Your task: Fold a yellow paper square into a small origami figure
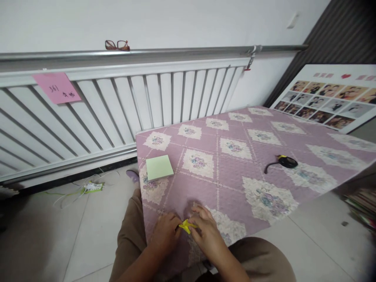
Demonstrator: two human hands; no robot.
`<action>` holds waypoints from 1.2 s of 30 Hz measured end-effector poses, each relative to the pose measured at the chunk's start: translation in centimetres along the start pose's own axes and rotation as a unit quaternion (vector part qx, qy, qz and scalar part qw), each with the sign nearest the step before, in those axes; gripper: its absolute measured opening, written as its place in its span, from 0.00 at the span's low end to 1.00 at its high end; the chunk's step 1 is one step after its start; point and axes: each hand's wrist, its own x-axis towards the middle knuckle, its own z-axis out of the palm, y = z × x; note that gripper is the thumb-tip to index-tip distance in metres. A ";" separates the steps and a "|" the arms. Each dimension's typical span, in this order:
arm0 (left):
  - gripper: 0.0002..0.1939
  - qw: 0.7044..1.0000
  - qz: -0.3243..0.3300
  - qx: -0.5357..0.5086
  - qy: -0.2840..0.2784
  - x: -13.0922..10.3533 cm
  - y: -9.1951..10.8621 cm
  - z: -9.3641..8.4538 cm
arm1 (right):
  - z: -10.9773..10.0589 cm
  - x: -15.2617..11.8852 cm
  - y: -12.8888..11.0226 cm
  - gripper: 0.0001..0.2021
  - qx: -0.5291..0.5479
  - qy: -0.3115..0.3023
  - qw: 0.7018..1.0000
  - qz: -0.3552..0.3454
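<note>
A small yellow piece of folded paper with pointed ends is held between both hands, just above the near edge of the table. My left hand pinches its left end between thumb and fingertips. On the other side, my right hand grips the right end with thumb and index finger, its other fingers loosely extended. Part of the paper is hidden by the fingertips. Beyond my left hand lies a pale green pad of square paper, near the table's left edge.
A purple flowered cloth covers the table. A black and yellow tape measure with a strap lies to the right. Behind stands a white radiator with a pink note. Glasses rest on the pipe, and a photo board leans far right.
</note>
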 end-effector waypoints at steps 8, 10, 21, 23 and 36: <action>0.07 1.000 -0.002 0.004 0.005 0.1 0.2 -0.2 | -0.1 1.7 -2.9 0.09 -0.119 -0.092 0.988 0.035; 0.07 1.000 -0.003 0.002 0.006 0.2 0.1 -0.2 | -0.2 1.8 -2.8 0.11 -0.128 -0.100 0.986 0.038; 0.11 0.999 -0.005 -0.043 0.000 -0.1 -0.1 -0.2 | 1.0 2.7 -3.1 0.16 -0.167 -0.145 0.971 0.090; 0.15 0.997 0.012 -0.076 0.009 -0.2 0.1 -0.2 | 1.0 2.5 -3.0 0.15 -0.148 -0.137 0.975 0.094; 0.14 0.992 -0.005 -0.124 -0.005 -0.2 0.0 -0.2 | -0.1 -0.6 3.3 0.11 0.133 -0.035 0.990 0.040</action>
